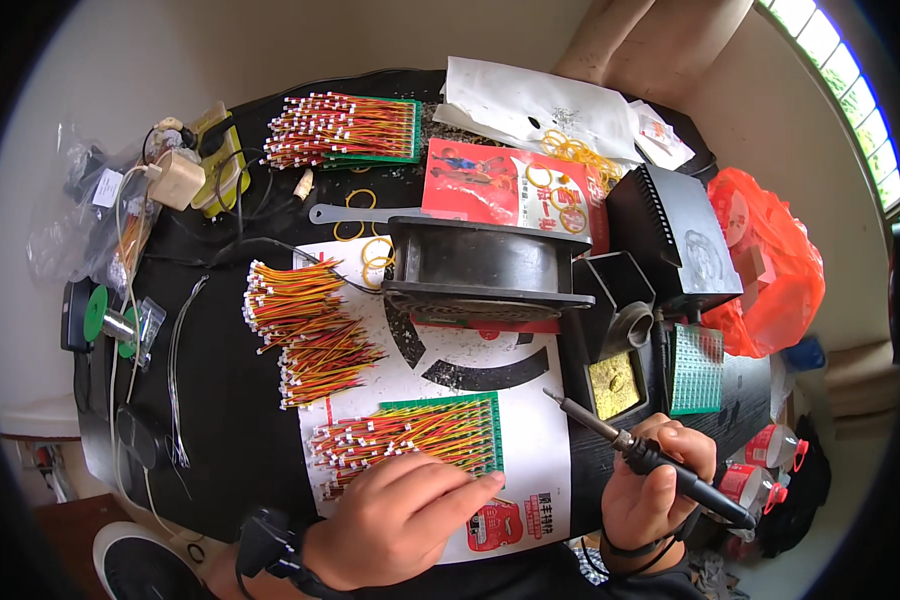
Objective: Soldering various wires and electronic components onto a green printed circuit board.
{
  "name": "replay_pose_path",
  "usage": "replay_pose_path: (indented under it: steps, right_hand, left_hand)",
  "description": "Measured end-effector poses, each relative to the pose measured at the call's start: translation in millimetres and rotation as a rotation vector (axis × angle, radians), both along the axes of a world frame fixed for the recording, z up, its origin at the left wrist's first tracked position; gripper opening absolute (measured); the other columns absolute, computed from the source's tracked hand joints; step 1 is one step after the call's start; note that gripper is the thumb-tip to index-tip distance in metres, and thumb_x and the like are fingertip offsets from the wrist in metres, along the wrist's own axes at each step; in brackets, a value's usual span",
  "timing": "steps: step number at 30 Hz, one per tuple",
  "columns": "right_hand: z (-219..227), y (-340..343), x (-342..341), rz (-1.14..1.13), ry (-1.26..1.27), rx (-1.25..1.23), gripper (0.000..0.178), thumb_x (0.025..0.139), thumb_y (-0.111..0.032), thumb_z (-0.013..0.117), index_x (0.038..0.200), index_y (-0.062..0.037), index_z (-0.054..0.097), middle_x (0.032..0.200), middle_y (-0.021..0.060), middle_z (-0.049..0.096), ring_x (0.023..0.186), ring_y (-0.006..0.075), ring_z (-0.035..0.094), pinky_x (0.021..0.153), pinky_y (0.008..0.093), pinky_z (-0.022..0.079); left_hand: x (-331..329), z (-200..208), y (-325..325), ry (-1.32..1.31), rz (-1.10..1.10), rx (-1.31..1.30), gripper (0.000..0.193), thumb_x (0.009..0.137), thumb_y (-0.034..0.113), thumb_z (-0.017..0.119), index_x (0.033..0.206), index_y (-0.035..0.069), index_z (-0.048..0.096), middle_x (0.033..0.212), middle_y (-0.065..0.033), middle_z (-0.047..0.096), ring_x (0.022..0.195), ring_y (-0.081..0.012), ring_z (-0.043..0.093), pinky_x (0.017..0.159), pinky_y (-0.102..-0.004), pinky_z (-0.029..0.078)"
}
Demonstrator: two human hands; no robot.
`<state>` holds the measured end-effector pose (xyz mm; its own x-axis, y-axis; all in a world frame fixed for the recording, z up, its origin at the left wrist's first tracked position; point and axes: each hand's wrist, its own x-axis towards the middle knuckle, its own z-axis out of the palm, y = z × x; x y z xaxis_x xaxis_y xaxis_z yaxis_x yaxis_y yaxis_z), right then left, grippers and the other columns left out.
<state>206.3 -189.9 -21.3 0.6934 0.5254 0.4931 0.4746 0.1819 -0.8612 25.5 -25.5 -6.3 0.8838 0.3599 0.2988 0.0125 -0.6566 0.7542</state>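
My right hand (pixel 655 490) grips a soldering iron (pixel 660 462) by its black handle, its metal tip pointing up and left. The tip is in the air, apart from the boards. My left hand (pixel 400 520) is closed, its fingertips at the near right corner of a green circuit board (pixel 496 430). What those fingers pinch is hidden. Rows of red and yellow wires (pixel 400 440) with white connectors stretch left from this board, partly under my left hand. Beyond it lies a loose bundle of similar wires (pixel 315 335) on the white printed sheet (pixel 540 450).
A black fan (pixel 485 265) stands mid-table, beside a soldering iron holder (pixel 610 300) with a yellow sponge (pixel 615 385). A bare-looking green board (pixel 697 368) lies right of it. Another wired board (pixel 345 130) sits far left. A solder spool (pixel 110 322) and cables (pixel 180 370) are leftward.
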Motion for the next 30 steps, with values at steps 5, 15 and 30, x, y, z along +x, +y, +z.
replay_pose_path:
  steps: [5,15,30]
  right_hand:
    - [-0.4,-3.5,0.8,0.010,0.028,0.001,0.043,0.101,-0.042,0.061,0.115,-0.0023,0.052,0.085,0.0085,0.050,0.076,0.0140,0.048,0.057,0.0215,0.040]
    - [1.8,-17.0,-24.0,-0.160,-0.098,-0.197,0.053,0.095,-0.047,0.070,0.090,0.0024,0.051,0.065,0.0068,0.050,0.049,0.0125,0.047,0.046,0.0255,0.038]
    - [-26.6,-14.3,-22.9,-0.010,-0.092,-0.042,0.044,0.093,-0.039,0.070,0.092,0.0000,0.049,0.068,0.0054,0.049,0.054,0.0121,0.045,0.049,0.0250,0.037]
  left_hand:
    - [6.5,-12.7,-3.7,0.019,-0.040,0.183,0.026,0.074,-0.004,0.073,0.100,0.000,0.076,0.089,-0.0091,0.068,0.079,-0.0257,0.065,0.068,-0.0340,0.055]
    - [-3.7,4.8,-24.4,-0.001,0.059,0.209,0.025,0.071,-0.005,0.077,0.095,0.001,0.078,0.084,-0.0082,0.065,0.068,-0.0227,0.063,0.062,-0.0327,0.052]
    - [2.9,-11.6,-27.8,0.072,0.132,0.307,0.030,0.066,-0.005,0.072,0.096,-0.002,0.076,0.084,-0.0083,0.064,0.070,-0.0247,0.062,0.062,-0.0345,0.050]
